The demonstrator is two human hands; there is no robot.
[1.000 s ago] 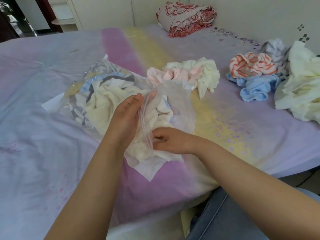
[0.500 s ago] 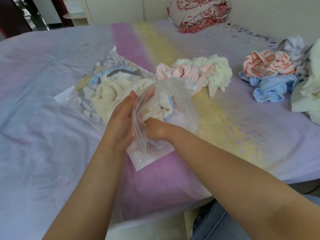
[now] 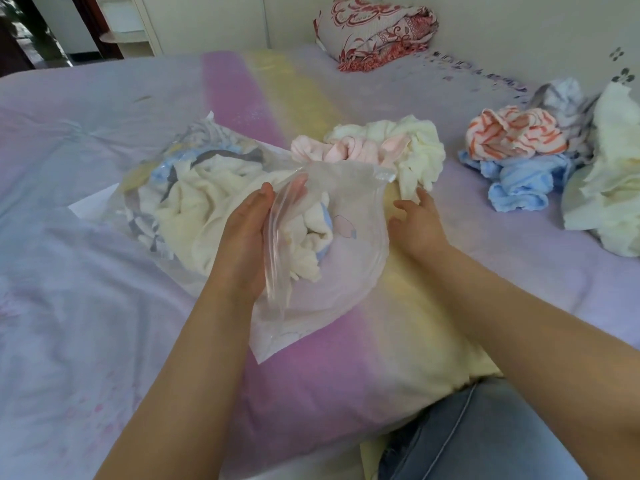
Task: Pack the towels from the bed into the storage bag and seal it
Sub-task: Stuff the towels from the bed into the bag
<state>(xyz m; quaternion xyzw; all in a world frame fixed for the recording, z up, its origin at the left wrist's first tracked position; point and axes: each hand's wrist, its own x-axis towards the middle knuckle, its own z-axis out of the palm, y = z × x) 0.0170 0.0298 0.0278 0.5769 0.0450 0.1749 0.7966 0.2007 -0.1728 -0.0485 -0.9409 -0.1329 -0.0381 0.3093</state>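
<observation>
Now | bed [image 3: 86,306] lilac, pink-yellow stripe | left hand [image 3: 242,244] fingers hold storage bag [image 3: 346,271] | right hand [image 3: 419,223] fingers spread

We see storage bag [image 3: 349,271] on bed [image 3: 86,271], towels inside. Loose towel bundle [image 3: 381,147] just behind bag. Towel heap [image 3: 519,161] well right of it. Folded blanket [image 3: 375,27] far back by wall.

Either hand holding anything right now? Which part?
The left hand holds the storage bag by the near lip of its open mouth. The right hand is open, holds nothing and reaches toward the cream and pink towels.
</observation>
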